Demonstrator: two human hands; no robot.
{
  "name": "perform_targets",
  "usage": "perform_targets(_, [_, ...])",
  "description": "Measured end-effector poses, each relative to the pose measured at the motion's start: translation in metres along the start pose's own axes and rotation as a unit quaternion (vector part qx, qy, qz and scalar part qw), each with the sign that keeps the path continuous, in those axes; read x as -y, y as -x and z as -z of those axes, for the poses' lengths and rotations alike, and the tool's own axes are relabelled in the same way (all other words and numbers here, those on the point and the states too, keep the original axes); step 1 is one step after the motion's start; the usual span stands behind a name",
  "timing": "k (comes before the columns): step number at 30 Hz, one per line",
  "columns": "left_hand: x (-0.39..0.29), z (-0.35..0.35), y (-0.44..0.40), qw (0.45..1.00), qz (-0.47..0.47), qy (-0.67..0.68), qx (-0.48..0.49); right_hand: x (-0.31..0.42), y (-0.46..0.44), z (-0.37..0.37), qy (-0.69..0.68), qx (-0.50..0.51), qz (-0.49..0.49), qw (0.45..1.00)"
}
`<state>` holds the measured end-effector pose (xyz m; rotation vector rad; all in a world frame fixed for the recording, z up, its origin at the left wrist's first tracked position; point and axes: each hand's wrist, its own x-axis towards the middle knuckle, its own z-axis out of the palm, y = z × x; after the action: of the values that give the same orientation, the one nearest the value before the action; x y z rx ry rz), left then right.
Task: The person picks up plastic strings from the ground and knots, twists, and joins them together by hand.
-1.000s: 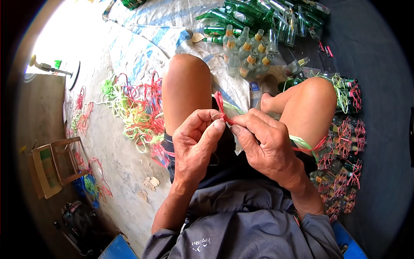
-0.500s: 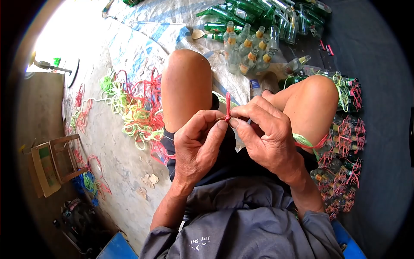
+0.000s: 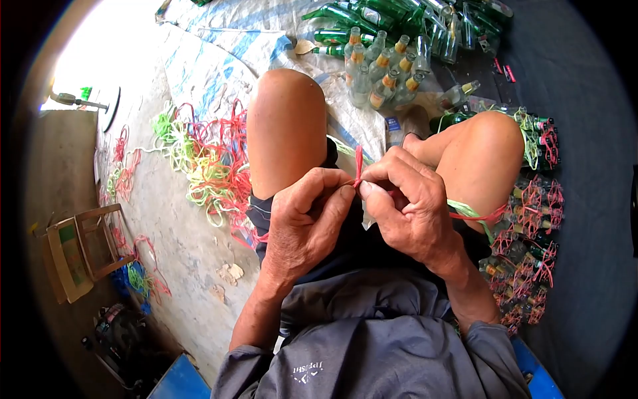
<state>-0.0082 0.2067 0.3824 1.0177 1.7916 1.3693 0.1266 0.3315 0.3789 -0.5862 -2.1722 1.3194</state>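
Between my two hands, above my lap, is a pink plastic string whose doubled end sticks up past my fingertips. Thumb and forefinger of my left hand pinch it from the left side. My right hand pinches it from the right, thumb against forefinger, and a bit of pink shows inside its curled fingers. A small knot or crossing seems to sit where the fingertips meet, but the fingers partly cover it. Light green strings lie across my thigh by the right wrist.
A tangled heap of pink and green string lies on the floor at left. Clear bottles stand ahead, with green bottles lying behind them. String-tied bottles line the right side. A wooden frame is at far left.
Both hands have shifted slightly to the right with the pink string between them. The fingertips remain pinched close together.
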Motion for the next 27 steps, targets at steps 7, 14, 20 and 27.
perform_targets(7, [0.001,-0.012,0.001,0.981,-0.131,-0.088,-0.111,-0.003,0.002,-0.006,-0.025,-0.035,-0.021,0.999])
perform_targets(14, [0.008,-0.010,-0.002,0.948,-0.217,-0.184,-0.144,-0.001,0.003,-0.008,-0.012,-0.034,-0.001,0.999])
perform_targets(20, [0.011,-0.004,-0.001,0.950,-0.210,-0.198,-0.121,-0.002,0.004,-0.009,0.010,-0.021,0.042,0.999])
perform_targets(27, [0.013,-0.004,-0.001,0.957,-0.195,-0.185,-0.111,-0.007,0.006,-0.014,0.003,-0.026,0.040,0.999])
